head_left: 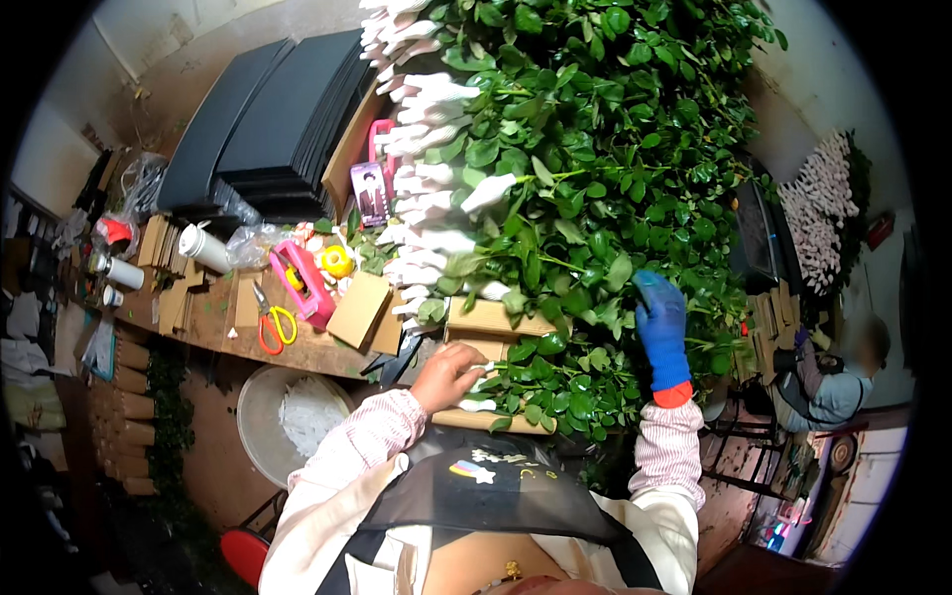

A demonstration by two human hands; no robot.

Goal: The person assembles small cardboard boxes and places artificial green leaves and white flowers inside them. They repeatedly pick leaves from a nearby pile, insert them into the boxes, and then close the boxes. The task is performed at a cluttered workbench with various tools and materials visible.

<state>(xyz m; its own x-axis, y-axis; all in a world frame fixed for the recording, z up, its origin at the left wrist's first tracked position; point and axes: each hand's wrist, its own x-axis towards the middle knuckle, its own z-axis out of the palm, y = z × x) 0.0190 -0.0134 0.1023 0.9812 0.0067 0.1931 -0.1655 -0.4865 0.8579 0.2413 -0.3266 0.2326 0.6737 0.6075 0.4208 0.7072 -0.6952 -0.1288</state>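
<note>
My bare left hand (448,377) is at the near edge of the bench, fingers bent at the white-netted head of a rose (486,368). That rose lies with others on a cardboard sheet (496,422), leafy stems pointing right. Further right, my right hand (661,332), in a blue glove with an orange cuff, reaches in among the leaves. Its fingertips point away from me, and the foliage partly hides what they touch. Beyond both hands rises a large pile of roses (605,149), their white-netted heads (431,109) lined up along its left side.
Left on the bench are orange-and-yellow scissors (276,327), a pink tape dispenser (302,283), yellow tape (336,261), cardboard pieces (359,310) and stacked black sheets (283,124). A white bucket (260,436) holding white scraps stands below. Another person (838,387) sits at far right.
</note>
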